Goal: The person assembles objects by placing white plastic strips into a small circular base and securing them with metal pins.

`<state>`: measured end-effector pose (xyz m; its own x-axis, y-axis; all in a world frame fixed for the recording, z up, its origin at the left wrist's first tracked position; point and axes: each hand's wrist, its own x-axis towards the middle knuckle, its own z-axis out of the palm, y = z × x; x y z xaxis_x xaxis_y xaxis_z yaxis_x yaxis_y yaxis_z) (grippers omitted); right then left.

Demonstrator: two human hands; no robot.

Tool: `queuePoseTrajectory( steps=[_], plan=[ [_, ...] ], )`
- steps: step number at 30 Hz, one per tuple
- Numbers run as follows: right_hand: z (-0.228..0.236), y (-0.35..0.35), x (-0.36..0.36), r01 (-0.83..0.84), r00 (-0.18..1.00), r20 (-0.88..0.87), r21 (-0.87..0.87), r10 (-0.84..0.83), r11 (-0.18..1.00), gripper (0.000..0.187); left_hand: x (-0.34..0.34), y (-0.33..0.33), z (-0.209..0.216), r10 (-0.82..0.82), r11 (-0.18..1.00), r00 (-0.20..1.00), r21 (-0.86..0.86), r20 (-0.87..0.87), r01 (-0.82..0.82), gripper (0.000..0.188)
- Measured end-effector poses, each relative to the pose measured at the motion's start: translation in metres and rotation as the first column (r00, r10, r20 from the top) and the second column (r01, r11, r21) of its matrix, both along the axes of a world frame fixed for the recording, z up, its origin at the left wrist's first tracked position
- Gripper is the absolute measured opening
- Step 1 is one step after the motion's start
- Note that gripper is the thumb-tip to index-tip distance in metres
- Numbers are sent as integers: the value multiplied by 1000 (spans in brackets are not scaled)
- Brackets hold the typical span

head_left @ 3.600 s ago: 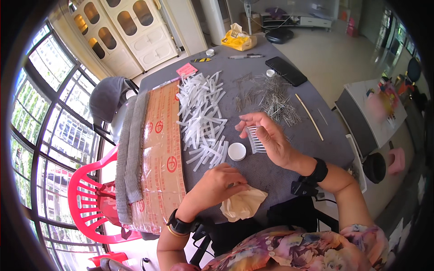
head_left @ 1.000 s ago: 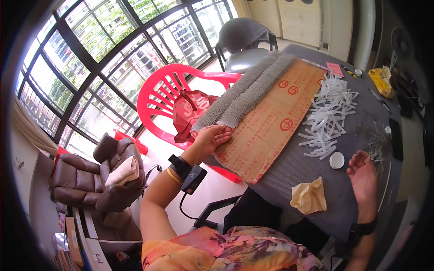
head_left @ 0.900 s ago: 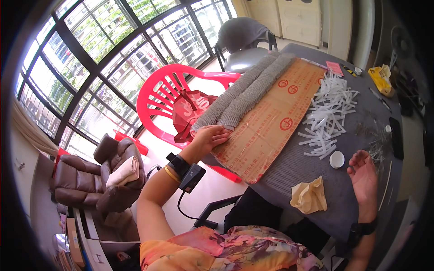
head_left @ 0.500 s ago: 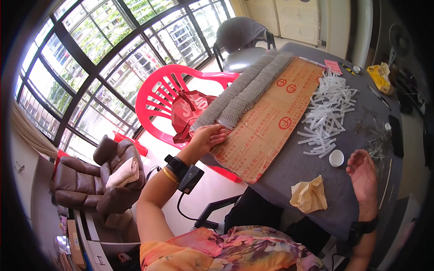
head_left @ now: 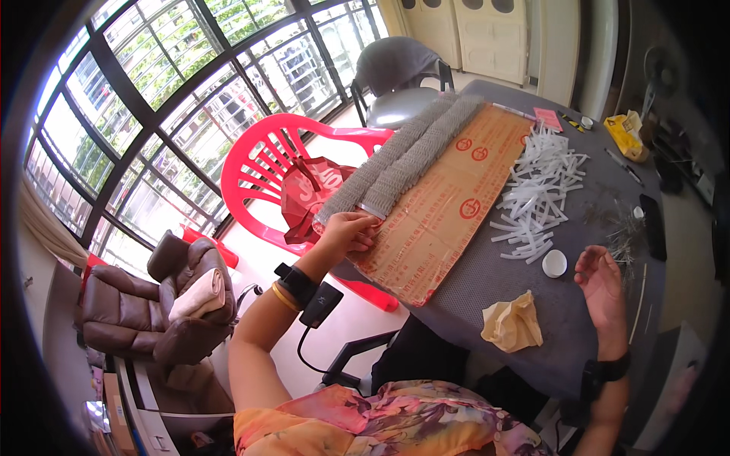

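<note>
My left hand (head_left: 351,232) is closed in a pinch at the near end of two long grey ridged rows (head_left: 414,166). A small pale end shows just above its fingertips; what they pinch is mostly hidden. Both rows lie side by side along the left part of a flat brown cardboard piece (head_left: 462,201) with red print. My right hand (head_left: 601,287) hovers over the table's right side, palm turned inward, fingers loosely curled and nothing visible in them. A round white cap or small dish (head_left: 554,264) is just left of it. White plastic strips (head_left: 541,190) form a loose pile beyond.
Crumpled tan paper (head_left: 512,323) lies on the grey table (head_left: 456,319) near me. Thin wire-like pieces (head_left: 625,237), a dark phone-like slab (head_left: 652,226), a pen (head_left: 623,167) and a yellow packet (head_left: 626,135) are at right. A red plastic chair (head_left: 255,171) holding a red bag (head_left: 308,194) stands left.
The whole view has shifted slightly, with the table lower and more to the left. My left hand keeps its pinch at the grey rows' end; my right hand's fingers are a little more curled.
</note>
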<state>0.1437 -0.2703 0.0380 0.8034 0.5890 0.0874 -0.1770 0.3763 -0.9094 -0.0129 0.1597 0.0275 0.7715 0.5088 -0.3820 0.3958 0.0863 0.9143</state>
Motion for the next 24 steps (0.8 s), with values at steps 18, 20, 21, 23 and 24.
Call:
queuePoseTrajectory(
  steps=[18,20,21,23,24],
  plan=[
    [-2,-8,3,-12,999,32,-48,13,999,29,10,-23,-6,-22,420,999,907,37,-24,28],
    [2,-7,2,-25,999,29,-66,27,997,28,10,-19,-10,-31,413,997,909,76,-56,31],
    [4,-5,1,15,1000,20,-68,-14,998,28,6,-17,-10,-31,408,996,911,85,-65,31],
    [4,-5,7,-1,999,49,-101,6,995,27,4,-24,-2,-53,356,993,931,108,-82,33],
    [3,-7,12,40,998,43,-114,-35,993,27,8,-31,2,-86,367,993,929,82,-45,30]
  ],
)
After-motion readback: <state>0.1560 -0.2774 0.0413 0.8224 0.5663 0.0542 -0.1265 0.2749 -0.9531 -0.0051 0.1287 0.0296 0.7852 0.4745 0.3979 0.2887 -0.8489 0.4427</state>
